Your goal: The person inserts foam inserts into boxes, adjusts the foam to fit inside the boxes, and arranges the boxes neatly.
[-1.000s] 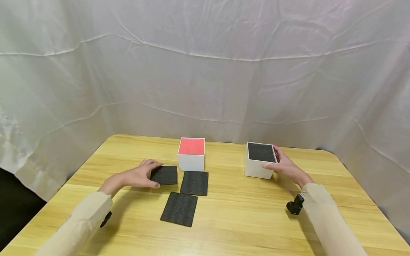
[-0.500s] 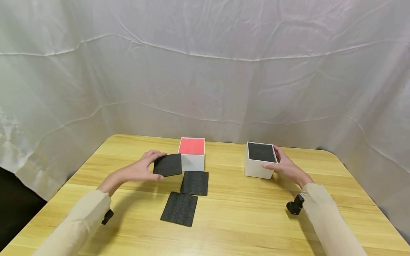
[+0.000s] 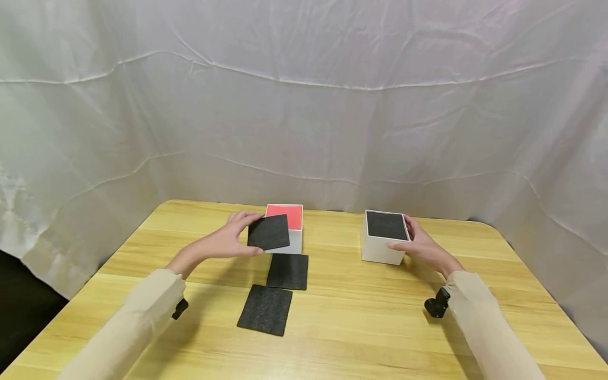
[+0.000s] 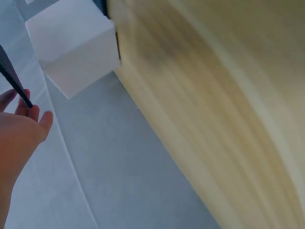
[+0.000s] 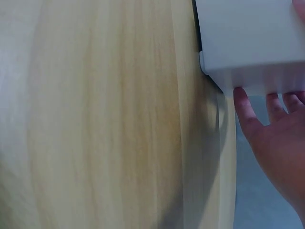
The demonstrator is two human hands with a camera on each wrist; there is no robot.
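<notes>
The left hand (image 3: 227, 241) pinches a black foam square (image 3: 268, 232) above the wooden table (image 3: 342, 327), before the red-topped box (image 3: 290, 215). The right hand (image 3: 423, 247) cups the black-topped box (image 3: 383, 236); white drapes (image 3: 304, 105) hang beyond.

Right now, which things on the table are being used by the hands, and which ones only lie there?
In use:
- black foam square, held by the left hand
- white box with black inside, held by the right hand

Lying about:
- two black foam squares
- white box with red inside
</notes>
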